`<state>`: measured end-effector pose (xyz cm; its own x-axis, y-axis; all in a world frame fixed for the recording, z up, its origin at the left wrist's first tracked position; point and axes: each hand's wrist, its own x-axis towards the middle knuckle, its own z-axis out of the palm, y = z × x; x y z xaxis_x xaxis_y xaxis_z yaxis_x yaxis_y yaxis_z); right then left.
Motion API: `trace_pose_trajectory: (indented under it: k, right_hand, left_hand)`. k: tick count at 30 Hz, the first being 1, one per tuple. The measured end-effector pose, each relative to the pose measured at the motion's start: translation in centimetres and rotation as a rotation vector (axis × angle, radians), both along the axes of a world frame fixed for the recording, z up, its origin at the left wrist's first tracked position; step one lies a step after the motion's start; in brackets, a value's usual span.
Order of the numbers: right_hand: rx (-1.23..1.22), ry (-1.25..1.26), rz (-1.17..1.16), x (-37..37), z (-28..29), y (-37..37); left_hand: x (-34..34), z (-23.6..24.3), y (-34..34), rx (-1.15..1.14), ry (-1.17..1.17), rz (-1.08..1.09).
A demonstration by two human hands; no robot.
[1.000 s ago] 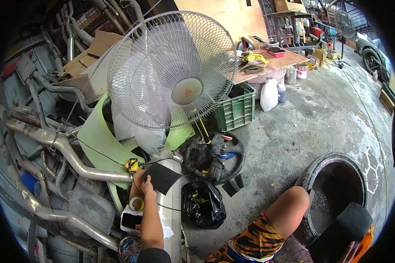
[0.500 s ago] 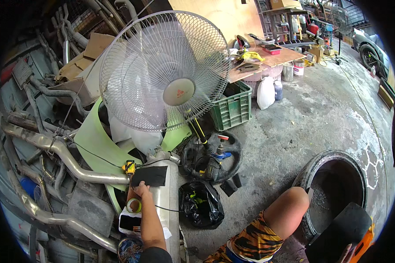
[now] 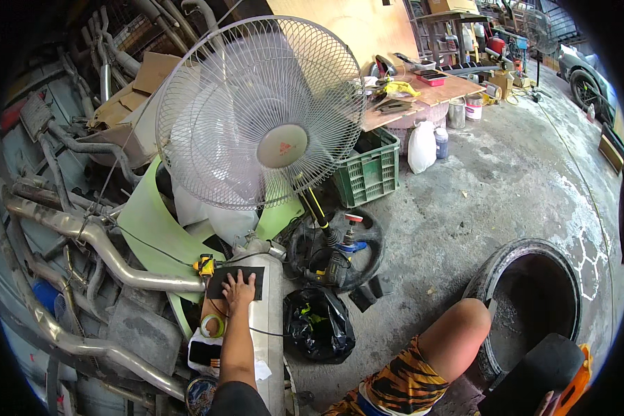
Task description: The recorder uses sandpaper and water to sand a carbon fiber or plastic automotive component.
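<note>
One black sheet; flat, rectangular

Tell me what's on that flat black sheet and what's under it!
The person's left hand is spread on top of the black sheet. Silver metal shows past its right edge. Whatever is directly under the sheet is covered, so I can't tell.

Two hands are counted: the left hand left of centre, the right hand, partly hidden, at the lower right edge. One black sheet is seen under the left, one dark panel by the right. Two fans are shown: one large fan at upper centre, one small fan at upper right. One green crate, one black bag are counted near the middle; one loose tyre at lower right; one car at upper right.
</note>
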<state>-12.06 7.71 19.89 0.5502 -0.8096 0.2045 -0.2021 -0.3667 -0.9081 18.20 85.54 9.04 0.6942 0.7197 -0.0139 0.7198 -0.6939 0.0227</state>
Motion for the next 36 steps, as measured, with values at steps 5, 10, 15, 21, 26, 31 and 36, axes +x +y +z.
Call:
trace_pose_trajectory:
  k: [5,10,15,21,26,31,36]
  right_hand:
    - [-0.035,-0.042,0.001,-0.9,-1.7,-0.5]
    - [-0.226,0.208,0.003,-1.8,-2.6,-0.3]
    - [0.322,0.07,0.006,2.6,0.3,1.5]
    - [0.451,0.078,0.39,3.9,0.6,1.1]
    - [0.423,0.139,0.438,-1.7,-0.1,-1.8]
    - [0.505,-0.16,0.009,-6.5,-1.2,-5.4]
    - [0.563,-0.071,0.054,-8.3,-6.6,-3.7]
  left_hand:
    - [-1.3,-0.2,1.1,0.049,-0.04,0.082]
    - [1.4,0.3,-2.9,0.135,-0.314,-0.163]
    - [2.1,8.8,-24.9,-0.829,-0.828,-0.796]
    - [-6.9,16.6,-54.0,-1.014,-0.382,-1.922]
    - [-14.7,12.3,-65.6,-0.993,0.004,-2.153]
    - [-16.6,8.5,-67.4,-1.457,0.344,-1.58]
    - [-16.9,5.6,-68.7,-1.841,0.502,-1.072]
